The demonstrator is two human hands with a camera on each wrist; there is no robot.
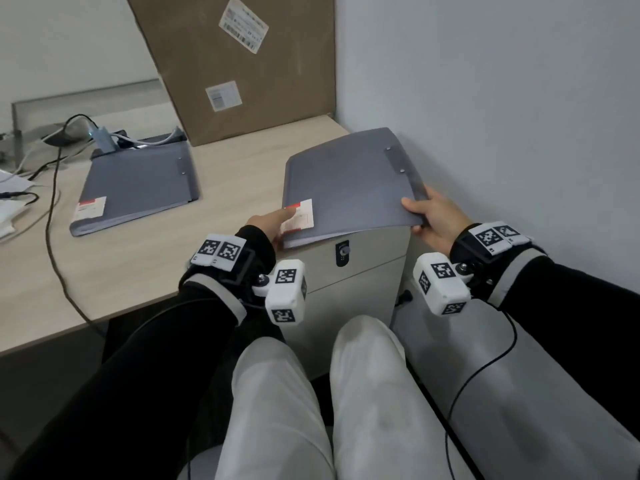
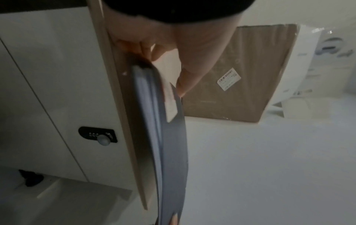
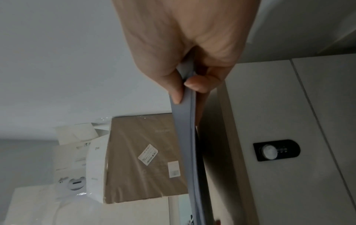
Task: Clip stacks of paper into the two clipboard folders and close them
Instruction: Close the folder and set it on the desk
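Already, on the left of the tabletop (image 1: 145,271), one grey folder (image 1: 138,188) lies flat with its cover down, a red-and-white label at its near corner and a thick band of page edges showing along the side, so I judge that one filled and closed, though the clip inside is hidden. Behind it sit a small charger with cables (image 1: 104,138) and a tall cardboard box (image 1: 235,64) leaning against the wall. Nearer the middle, the left hand (image 1: 268,221) pinches the near left corner of the second folder (image 1: 346,181), thumb on the cover by the label and fingers curled under, as the left wrist view shows. That folder rests at the right end of the tabletop above a drawer cabinet (image 1: 363,268) with a lock, its near edge overhanging slightly. Its cover is down but bowed, and a layer of sheets shows under the near edge, so paper seems to be inside; whether it is clipped cannot be told. On the right, the right hand (image 1: 436,216) grasps the near right corner, thumb on top and fingers beneath, squeezing cover and back together. By my reading the task is close to its end: what remains is to press this cover flat, settle the folder squarely on the tabletop, and let go.
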